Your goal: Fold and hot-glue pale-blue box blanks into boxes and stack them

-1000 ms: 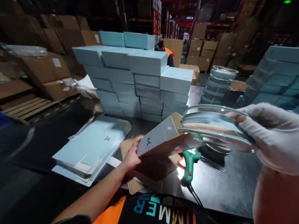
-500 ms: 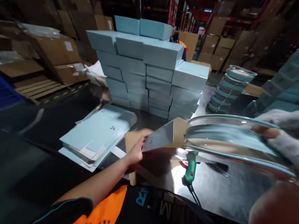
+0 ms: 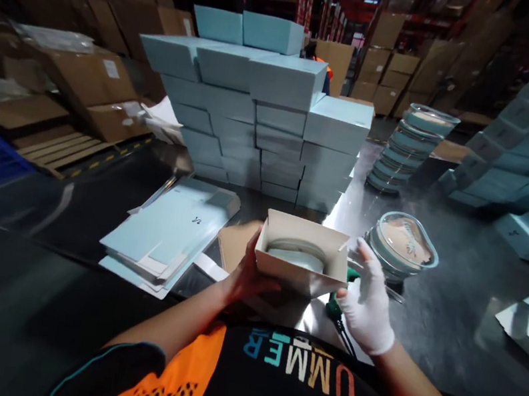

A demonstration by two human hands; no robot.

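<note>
My left hand (image 3: 246,276), bare, gripped left side of open box (image 3: 302,258), fingers wrapped under it. My right hand (image 3: 368,303), gloved, pressed against box's right wall, fingers spread. Box held above table (image 3: 453,311), just in front of my chest. Round dish (image 3: 296,255) lay flat inside box. Short stack of dishes (image 3: 401,244) stood on table, just right of box. Flat cartons (image 3: 169,236) lay left. Stacked blue boxes (image 3: 258,116) stood behind.

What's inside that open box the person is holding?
The open box holds one round lidded dish, lying flat. Its contents and whatever lies under it are hidden by the box walls.
</note>
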